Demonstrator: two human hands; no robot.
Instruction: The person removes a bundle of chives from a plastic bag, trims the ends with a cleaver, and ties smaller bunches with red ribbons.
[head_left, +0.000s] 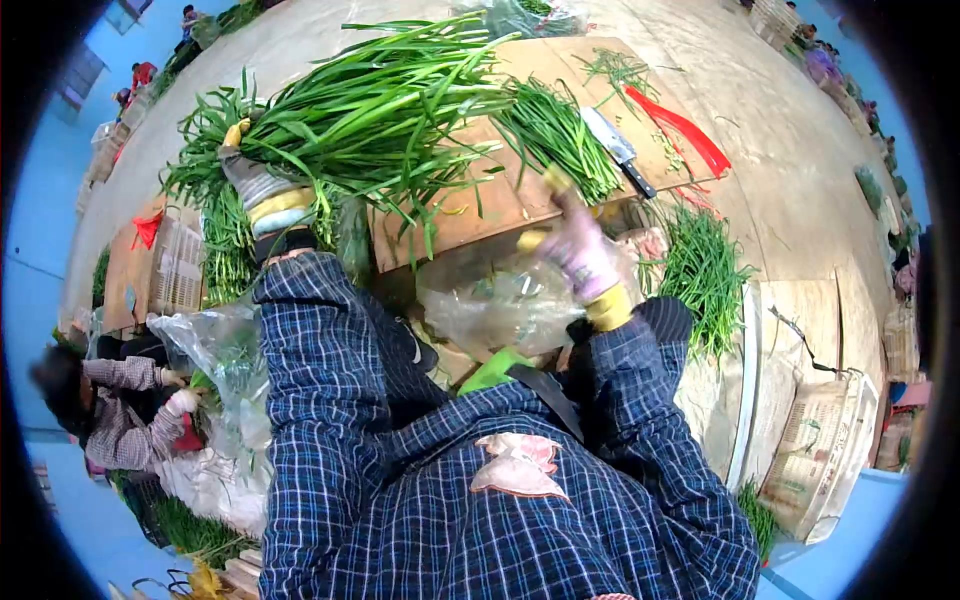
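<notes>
A large bunch of garlic chives point(380, 110) with long flat green leaves hangs over the left part of a wooden board point(440, 225). My left hand point(255, 175), in a grey and yellow glove, grips the bunch at its left end; the leaves partly hide its fingers. My right hand point(580, 240), in a pinkish glove with yellow fingertips, is empty near the board's front edge, thumb and fingers apart and slightly blurred. Just beyond it, a smaller pile of chives point(560, 135) lies beside a knife point(618, 150) with a black handle.
Red strips point(685, 130) lie on the board's right. Clear plastic point(500, 300) hangs below its front edge. More chives point(700, 275) stand at right, near a plastic crate point(820, 450). A co-worker point(120, 405) sits at left by a plastic bag point(220, 360).
</notes>
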